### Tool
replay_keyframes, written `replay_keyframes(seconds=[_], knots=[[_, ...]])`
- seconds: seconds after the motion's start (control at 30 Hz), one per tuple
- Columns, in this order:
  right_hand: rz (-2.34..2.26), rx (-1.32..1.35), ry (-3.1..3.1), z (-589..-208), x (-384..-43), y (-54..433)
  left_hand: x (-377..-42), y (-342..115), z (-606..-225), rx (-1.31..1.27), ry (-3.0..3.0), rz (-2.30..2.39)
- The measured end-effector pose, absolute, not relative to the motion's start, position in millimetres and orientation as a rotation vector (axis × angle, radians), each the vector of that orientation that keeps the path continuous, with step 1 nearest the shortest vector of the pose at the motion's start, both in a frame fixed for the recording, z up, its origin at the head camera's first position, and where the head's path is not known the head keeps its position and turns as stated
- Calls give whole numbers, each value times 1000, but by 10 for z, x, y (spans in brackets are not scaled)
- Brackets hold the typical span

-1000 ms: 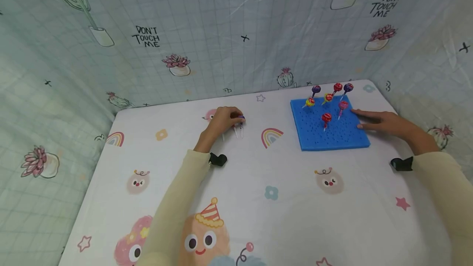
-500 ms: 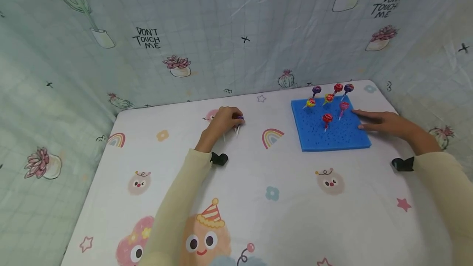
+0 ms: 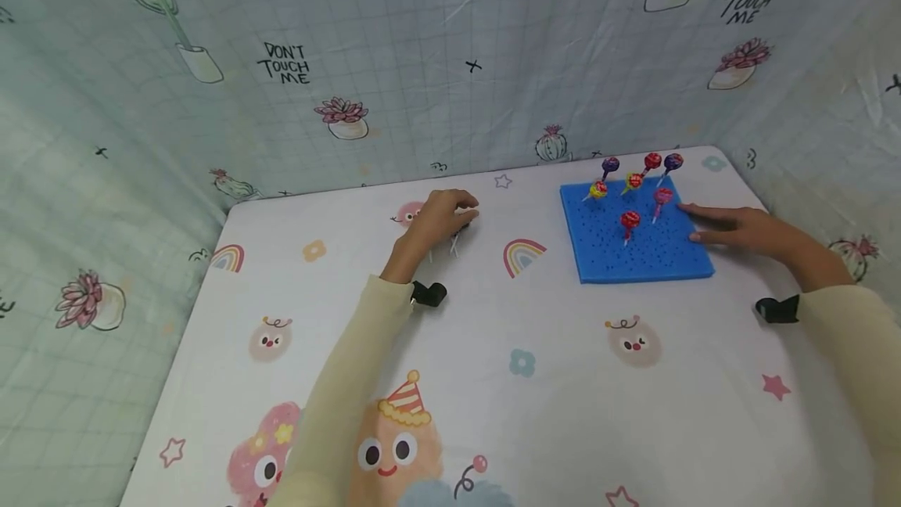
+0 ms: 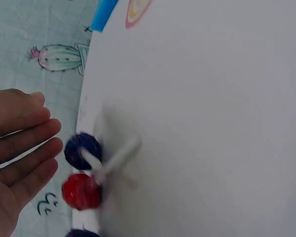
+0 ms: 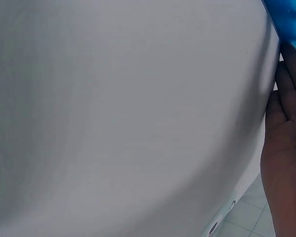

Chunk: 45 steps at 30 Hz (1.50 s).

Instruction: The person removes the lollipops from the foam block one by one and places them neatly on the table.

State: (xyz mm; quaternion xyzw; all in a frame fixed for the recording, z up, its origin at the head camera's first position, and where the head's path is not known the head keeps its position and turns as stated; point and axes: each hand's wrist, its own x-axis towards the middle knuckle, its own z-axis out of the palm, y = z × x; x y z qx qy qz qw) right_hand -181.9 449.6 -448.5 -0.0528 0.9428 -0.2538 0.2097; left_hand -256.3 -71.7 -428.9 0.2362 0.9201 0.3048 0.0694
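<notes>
My left hand (image 3: pixel 439 219) hovers over loose lollipops left of the middle of the table, its fingers parted and holding nothing. The left wrist view shows a dark blue lollipop (image 4: pixel 83 150) and a red lollipop (image 4: pixel 82 191) side by side just past the fingertips, their white sticks crossing. Another dark lollipop (image 4: pixel 82 233) is cut off at the bottom. My right hand (image 3: pixel 749 233) rests with extended fingers against the right edge of a blue foam board (image 3: pixel 598 260). Several lollipops stand in the board, among them a red one (image 3: pixel 629 220) and a pink one (image 3: pixel 663 195).
Both things lie on a white table (image 3: pixel 450 319) with printed cartoon figures. A printed cloth (image 3: pixel 422 100) hangs along the back and sides. Between the left hand and the board is a printed rainbow (image 3: pixel 523 257). Dark wrist mounts (image 3: pixel 429 293) stick out by both sleeves.
My left hand pinched a purple lollipop, shifted it left against the others, then let go and spread its fingers. The right hand stays at the board; the head view shifts slightly.
</notes>
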Motion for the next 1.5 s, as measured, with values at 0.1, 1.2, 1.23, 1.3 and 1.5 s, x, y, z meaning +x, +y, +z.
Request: replay_keyframes(seconds=[0.1, 1.2, 1.23, 1.3, 1.5], knots=[[-702, -144, 2629, -4495, -1811, 4493, -2533, -608, -4253, 756, 2774, 931], [-716, -148, 2642, -4513, -1802, 4494, -2256, 630, -4350, 1155, 2487, 1161], [-717, -147, 2642, -4511, -1803, 4493, -2248, 674, -4366, 1155, 2479, 1174], [-725, -143, 2641, -4508, -1804, 4487, -2235, 763, -4392, 1150, 2460, 1204], [-737, -139, 2635, -4479, -1806, 4458, -2200, 1020, -4426, 1117, 2419, 1248]])
